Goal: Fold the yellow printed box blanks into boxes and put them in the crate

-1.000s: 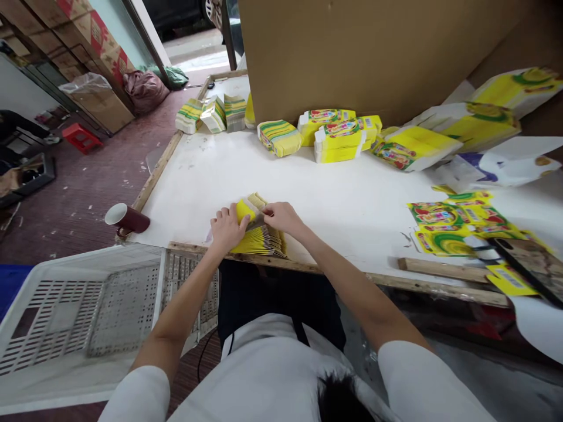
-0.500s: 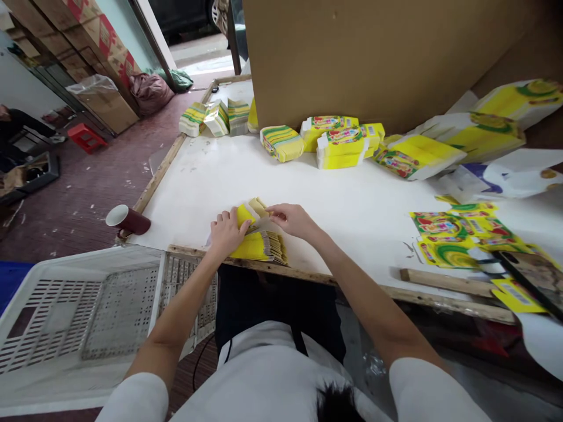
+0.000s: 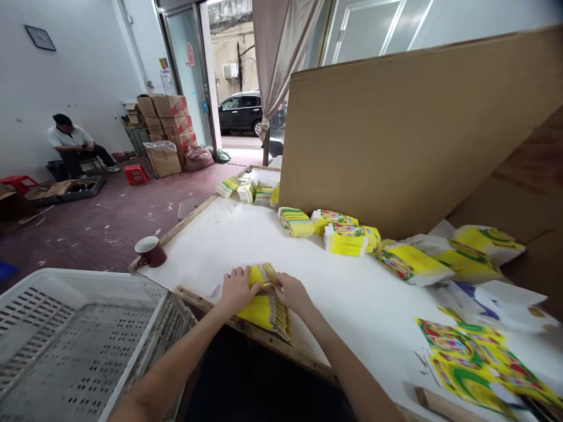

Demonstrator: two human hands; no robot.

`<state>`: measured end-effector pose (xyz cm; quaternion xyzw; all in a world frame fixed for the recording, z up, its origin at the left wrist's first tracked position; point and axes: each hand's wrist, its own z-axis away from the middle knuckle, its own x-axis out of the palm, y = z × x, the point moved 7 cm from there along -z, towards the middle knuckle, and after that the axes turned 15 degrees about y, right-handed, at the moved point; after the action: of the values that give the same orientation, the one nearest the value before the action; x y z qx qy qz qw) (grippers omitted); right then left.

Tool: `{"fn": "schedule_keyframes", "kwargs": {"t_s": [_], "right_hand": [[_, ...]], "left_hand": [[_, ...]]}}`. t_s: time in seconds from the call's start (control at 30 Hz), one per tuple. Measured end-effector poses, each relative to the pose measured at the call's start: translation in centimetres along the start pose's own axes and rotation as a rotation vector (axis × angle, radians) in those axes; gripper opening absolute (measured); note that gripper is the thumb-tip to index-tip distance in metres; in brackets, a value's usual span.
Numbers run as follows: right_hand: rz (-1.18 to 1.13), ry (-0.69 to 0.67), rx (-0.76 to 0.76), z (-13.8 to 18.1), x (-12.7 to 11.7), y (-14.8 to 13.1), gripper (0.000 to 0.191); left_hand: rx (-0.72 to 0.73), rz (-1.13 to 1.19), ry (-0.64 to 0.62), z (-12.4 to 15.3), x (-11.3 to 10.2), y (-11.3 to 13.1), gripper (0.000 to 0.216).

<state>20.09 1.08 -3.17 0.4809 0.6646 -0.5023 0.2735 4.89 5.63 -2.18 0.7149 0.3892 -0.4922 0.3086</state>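
Yellow carton: left hand curled over it, right hand pinching it; boxes bear blurred lettering.

So the tabletop looks smooth, whitish and a bit scuffed, kinda like painted or laminated board, with rough bare wood for the edge strip. The folded cartons are thin printed card with raw-looking paper edges, and the boxes further back seem to have a slight sheen. Big sheet behind is plain matt cardboard. Crate is dull white plastic, the mug looks like glazed ceramic, and the curtain is soft, creased cloth.
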Motion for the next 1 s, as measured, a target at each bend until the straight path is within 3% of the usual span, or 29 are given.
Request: {"fn": "schedule_keyframes", "kwargs": {"t_s": [0.3, 0.53, 0.77, 1.0], "right_hand": [[0.036, -0.002, 0.252, -0.7, 1.0, -0.2, 0.021], [-0.204, -0.046, 0.433, 0.5, 2.4, 0.2, 0.041], [-0.505, -0.078, 0.504, 1.4, 3.8, 0.3, 0.027], [-0.562, -0.067, 0.495, 0.4, 5.0, -1.1, 0.023]], "left_hand": [[0.007, 0.009, 0.008, 0.0, -0.3, 0.1, 0.056], [-0.002, -0.003, -0.012, -0.1, -0.2, 0.4, 0.052], [0.017, -0.025, -0.053, -0.3, 0.0, 0.6, 0.052], [0.049, -0.073, -0.07, -0.5, -0.1, 0.7, 0.052]]}}
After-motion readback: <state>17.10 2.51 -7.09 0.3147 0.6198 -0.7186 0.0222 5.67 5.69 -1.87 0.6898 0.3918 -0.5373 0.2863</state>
